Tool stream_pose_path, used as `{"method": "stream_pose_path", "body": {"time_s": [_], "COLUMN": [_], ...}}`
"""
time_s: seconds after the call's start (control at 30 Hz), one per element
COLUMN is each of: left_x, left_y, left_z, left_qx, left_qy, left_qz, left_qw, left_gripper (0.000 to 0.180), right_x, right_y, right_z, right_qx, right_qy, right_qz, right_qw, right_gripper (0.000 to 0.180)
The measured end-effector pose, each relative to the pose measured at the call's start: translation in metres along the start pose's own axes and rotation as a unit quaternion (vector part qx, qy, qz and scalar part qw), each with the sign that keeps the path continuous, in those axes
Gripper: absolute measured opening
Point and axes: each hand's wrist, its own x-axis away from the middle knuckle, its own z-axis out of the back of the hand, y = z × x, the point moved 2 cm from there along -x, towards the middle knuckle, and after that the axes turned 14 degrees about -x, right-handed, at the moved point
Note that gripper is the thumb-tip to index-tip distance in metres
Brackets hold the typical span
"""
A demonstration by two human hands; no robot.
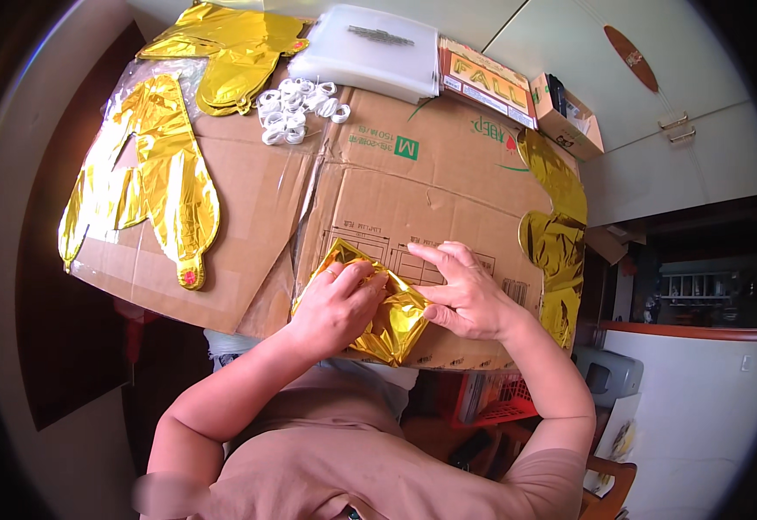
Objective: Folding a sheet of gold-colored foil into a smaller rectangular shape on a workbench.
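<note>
A folded gold foil balloon [398, 322] lies at the front edge of the flattened cardboard [222, 173] that covers the table. My left hand [337, 305] is on its left part, the fingers bent and pressed together on the foil. To the right, my right hand [465, 296] has its fingers spread, with the thumb and lower fingers at the foil's right edge. The right hand grips nothing that I can see. Part of the folded foil is hidden under the left hand.
Flat at left lies an A-shaped gold balloon [179, 178]; more gold balloons [240, 52] lie behind it. White string coils [292, 108] sit near stacked clear plastic bags [352, 65]. A printed pack [487, 82] and small carton [561, 121] stand far right. Another gold balloon [559, 243] overlaps the right edge.
</note>
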Motion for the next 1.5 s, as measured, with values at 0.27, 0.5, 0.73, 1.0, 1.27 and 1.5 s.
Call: {"method": "stream_pose_path", "body": {"time_s": [0.27, 0.5, 0.73, 1.0, 1.27, 1.5], "left_x": [-0.008, -0.007, -0.008, -0.007, -0.005, -0.001], "left_y": [0.004, 0.006, 0.006, 0.006, 0.004, -0.026], "left_z": [0.013, 0.010, 0.010, 0.006, 0.006, 0.029], "left_qx": [0.031, -0.006, -0.016, -0.014, 0.012, 0.343], "left_qy": [-0.008, -0.031, -0.033, -0.011, -0.014, 0.012], "left_qz": [-0.045, -0.026, -0.021, -0.014, -0.014, 0.217], "left_qw": [0.998, 0.999, 0.999, 1.000, 1.000, 0.914], "left_gripper": [0.038, 0.042, 0.043, 0.040, 0.038, 0.021], "right_x": [0.000, -0.004, -0.007, -0.002, -0.001, 0.004], "right_y": [0.010, 0.015, -0.014, -0.050, -0.049, -0.048], "right_z": [-0.003, -0.009, -0.014, -0.059, -0.117, -0.112], "right_qx": [-0.054, -0.093, 0.080, 0.099, 0.142, 0.149], "right_qy": [0.008, 0.057, 0.179, 0.329, 0.321, 0.282], "right_qz": [-0.014, -0.031, -0.126, -0.168, -0.192, -0.194], "right_qw": [0.998, 0.994, 0.972, 0.924, 0.917, 0.928], "right_gripper": [0.044, 0.017, 0.021, 0.042, 0.056, 0.055]}}
